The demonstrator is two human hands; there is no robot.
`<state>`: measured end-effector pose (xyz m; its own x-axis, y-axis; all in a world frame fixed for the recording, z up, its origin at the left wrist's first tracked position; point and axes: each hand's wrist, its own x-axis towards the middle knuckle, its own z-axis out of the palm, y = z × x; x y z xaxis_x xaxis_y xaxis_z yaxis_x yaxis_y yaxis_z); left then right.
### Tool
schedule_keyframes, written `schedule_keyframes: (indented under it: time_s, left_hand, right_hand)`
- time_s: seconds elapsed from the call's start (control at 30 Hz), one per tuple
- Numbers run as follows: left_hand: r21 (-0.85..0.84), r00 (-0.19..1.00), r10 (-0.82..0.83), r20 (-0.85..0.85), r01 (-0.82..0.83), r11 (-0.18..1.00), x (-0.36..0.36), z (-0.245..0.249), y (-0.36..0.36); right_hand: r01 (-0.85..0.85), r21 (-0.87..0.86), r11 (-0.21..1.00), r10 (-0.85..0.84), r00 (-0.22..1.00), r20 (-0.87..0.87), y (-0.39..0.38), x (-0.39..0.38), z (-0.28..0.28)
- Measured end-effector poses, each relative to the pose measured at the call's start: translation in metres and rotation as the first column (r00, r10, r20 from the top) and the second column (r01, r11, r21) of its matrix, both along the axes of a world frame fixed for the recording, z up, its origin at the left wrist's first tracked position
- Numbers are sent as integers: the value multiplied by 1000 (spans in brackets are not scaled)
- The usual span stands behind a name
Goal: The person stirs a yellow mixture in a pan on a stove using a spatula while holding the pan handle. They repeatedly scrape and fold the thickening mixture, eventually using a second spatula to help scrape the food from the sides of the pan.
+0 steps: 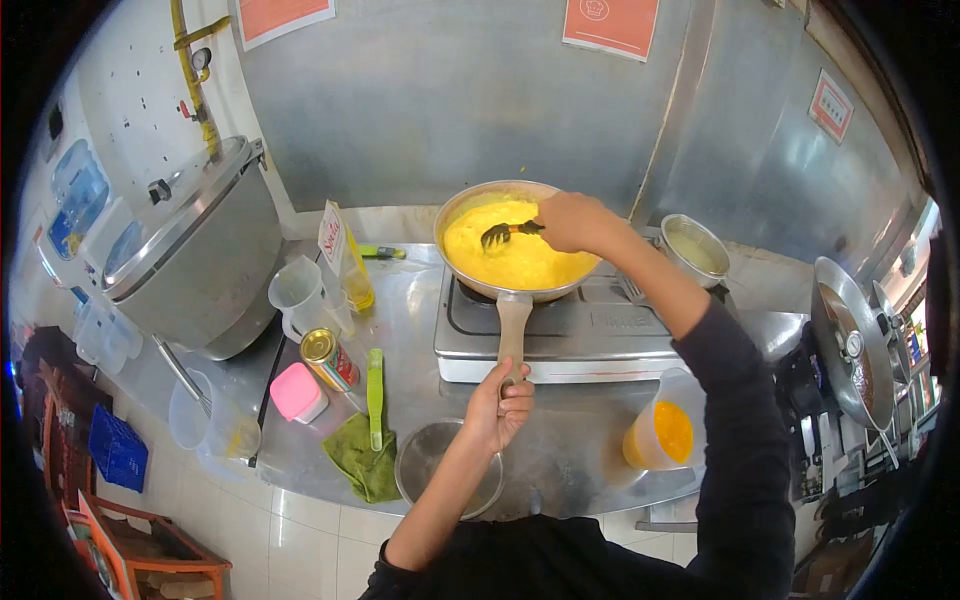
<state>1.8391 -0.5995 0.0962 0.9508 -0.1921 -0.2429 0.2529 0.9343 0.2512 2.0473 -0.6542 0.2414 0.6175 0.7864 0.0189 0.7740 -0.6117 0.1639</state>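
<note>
A frying pan (519, 188) sits on the gas stove (560, 369), with a soft yellow egg-like mixture (515, 265) spread inside it. My left hand (498, 408) wraps round the end of the pan's beige handle (515, 325). Above the pan's right side, my right hand (575, 222) is closed on a black pasta server (496, 236). Its pronged head rests in the yellow mixture, while the rest of its handle is hidden in my fingers. Right of the pan handle, a translucent jug (678, 390) holds orange-yellow liquid.
A metal bowl (412, 473), green cloth (362, 458), pink-lidded box (297, 392), can (325, 352) and clear jug (296, 288) stand left. Beyond them is a large lidded pot (220, 270). A small pot (705, 262) stands behind the stove's right end; a wok (845, 320) is far right.
</note>
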Motion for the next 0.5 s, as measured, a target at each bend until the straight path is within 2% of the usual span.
schedule_keyframes:
  time_s: [0.13, 0.2, 0.23, 0.3, 0.43, 0.5]
  left_hand:
    - [1, 1000, 10, 15, -10, 1000, 0, -1, -1]
    - [-38, 1000, 9, 28, -8, 999, 1, -4, -1]
    - [-38, 1000, 5, 25, -4, 999, 0, -3, 0]
    - [-17, 999, 21, 26, -20, 1000, 1, -3, -1]
    - [-36, 999, 17, 41, -16, 999, 1, -2, -1]
    - [-22, 999, 18, 29, -17, 1000, 1, -1, -1]
  right_hand:
    - [75, -13, 997, -75, 996, 40, 32, 13, -6]
    - [54, 115, 992, -71, 986, 152, 33, 18, -7]
    - [59, 115, 992, -76, 986, 149, 30, 19, -5]
    - [46, -54, 997, -39, 992, 120, 16, 21, 4]
    - [80, -177, 981, -70, 996, 61, -20, 11, 19]
    - [30, -196, 980, -43, 997, -60, -41, 5, 29]
